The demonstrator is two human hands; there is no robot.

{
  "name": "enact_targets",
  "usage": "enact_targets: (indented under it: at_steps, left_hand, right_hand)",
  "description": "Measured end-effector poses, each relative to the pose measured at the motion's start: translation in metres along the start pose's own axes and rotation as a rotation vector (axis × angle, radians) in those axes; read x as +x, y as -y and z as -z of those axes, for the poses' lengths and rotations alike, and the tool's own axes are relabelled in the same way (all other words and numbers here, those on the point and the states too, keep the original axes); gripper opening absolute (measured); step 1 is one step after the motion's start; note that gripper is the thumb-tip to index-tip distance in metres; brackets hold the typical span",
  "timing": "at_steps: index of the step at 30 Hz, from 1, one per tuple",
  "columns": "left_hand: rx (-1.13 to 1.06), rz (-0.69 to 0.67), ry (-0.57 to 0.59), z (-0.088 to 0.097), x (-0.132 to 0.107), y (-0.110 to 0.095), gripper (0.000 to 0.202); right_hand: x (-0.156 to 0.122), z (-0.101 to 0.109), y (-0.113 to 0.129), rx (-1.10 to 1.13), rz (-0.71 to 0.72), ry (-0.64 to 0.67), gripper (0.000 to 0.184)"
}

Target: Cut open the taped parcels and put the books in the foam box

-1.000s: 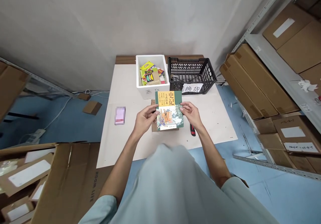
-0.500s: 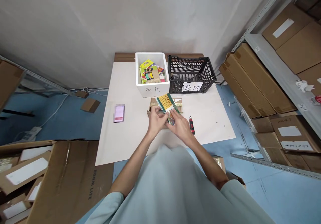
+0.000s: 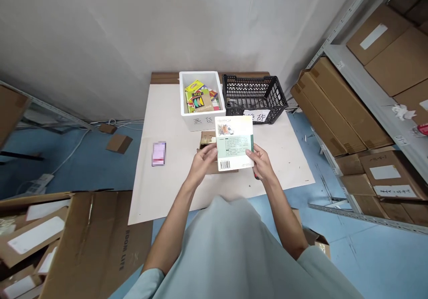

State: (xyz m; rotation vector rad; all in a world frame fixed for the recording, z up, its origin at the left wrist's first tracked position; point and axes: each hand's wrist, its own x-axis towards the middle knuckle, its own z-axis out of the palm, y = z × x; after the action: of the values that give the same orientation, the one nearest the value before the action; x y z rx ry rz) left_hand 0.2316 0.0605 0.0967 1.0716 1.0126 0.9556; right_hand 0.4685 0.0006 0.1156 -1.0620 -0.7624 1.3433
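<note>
I hold a thin book [image 3: 234, 143] upright over the table with both hands, its pale back cover with a barcode facing me. My left hand [image 3: 203, 160] grips its left edge and my right hand [image 3: 261, 160] grips its right edge, fingers closed on it. Under the book lies a small open cardboard box [image 3: 207, 139] on the paper-covered table [image 3: 167, 187]. Behind it stand a white foam box [image 3: 187, 111] holding several colourful books and a black plastic crate [image 3: 267, 98] with a paper label.
A small pink item [image 3: 158, 153] lies on the table's left. A red-and-black cutter is partly hidden behind my right hand. Metal shelving [image 3: 364, 98] with cardboard boxes stands at the right. Large open cartons [image 3: 83, 245] sit at the lower left on the blue floor.
The book showed its green front cover a second ago, then was turned over low above the small box. Now it is raised with the back cover facing me.
</note>
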Motion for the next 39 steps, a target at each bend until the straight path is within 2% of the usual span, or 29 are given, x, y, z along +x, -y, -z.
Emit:
enact_targets:
  at_steps: [2,3,6,10,15,18,21,23,25,27,29,32,34,37,39]
  left_hand:
    - [-0.050,0.017,0.095,-0.001,-0.009,-0.010,0.081]
    - [-0.052,0.005,0.103,-0.004,-0.014,-0.014,0.076]
    - [-0.041,-0.026,0.067,-0.010,-0.022,-0.023,0.070]
    - [-0.057,-0.024,0.035,-0.012,-0.023,-0.024,0.071]
    - [-0.003,-0.094,-0.087,-0.016,-0.020,-0.012,0.071]
    - [0.129,-0.201,-0.167,-0.027,-0.021,0.001,0.059]
    - [0.300,-0.321,-0.167,-0.042,-0.027,0.015,0.041]
    - [0.408,-0.346,-0.142,-0.050,-0.033,0.024,0.037]
    - [0.478,-0.315,-0.093,-0.053,-0.035,0.031,0.041]
    - [0.480,-0.239,-0.008,-0.048,-0.031,0.036,0.051]
    - [0.438,-0.150,0.002,-0.035,-0.022,0.037,0.066]
    - [0.336,-0.042,-0.180,-0.007,-0.005,0.032,0.095]
    - [0.223,0.032,-0.198,0.012,0.003,0.024,0.106]
    - [0.098,0.078,-0.104,0.026,0.004,0.010,0.100]
    - [0.083,0.065,-0.104,0.027,0.001,0.002,0.090]
  right_hand:
    - [-0.005,-0.002,0.000,0.036,-0.011,-0.003,0.060]
    - [-0.007,-0.004,0.000,0.038,-0.014,-0.004,0.060]
    - [-0.009,-0.006,-0.002,0.013,-0.004,0.006,0.064]
    - [-0.006,-0.002,-0.004,-0.098,0.055,0.037,0.066]
    - [0.004,0.002,-0.018,-0.350,0.153,-0.132,0.087]
    - [0.002,-0.009,-0.032,-0.380,0.130,-0.097,0.093]
    - [-0.007,-0.027,-0.048,-0.456,0.116,-0.021,0.085]
    - [-0.011,-0.034,-0.057,-0.514,0.129,-0.041,0.073]
    - [-0.011,-0.034,-0.063,-0.508,0.148,-0.088,0.064]
    - [-0.005,-0.028,-0.063,-0.455,0.155,-0.115,0.064]
    - [0.003,-0.017,-0.057,-0.389,0.139,-0.087,0.068]
    - [0.008,-0.003,-0.040,-0.290,0.097,0.015,0.068]
    - [0.007,0.001,-0.027,-0.237,0.062,0.070,0.064]
    - [0.003,0.002,-0.015,-0.187,0.013,0.113,0.064]
    - [0.004,0.001,-0.012,-0.188,0.003,0.121,0.068]
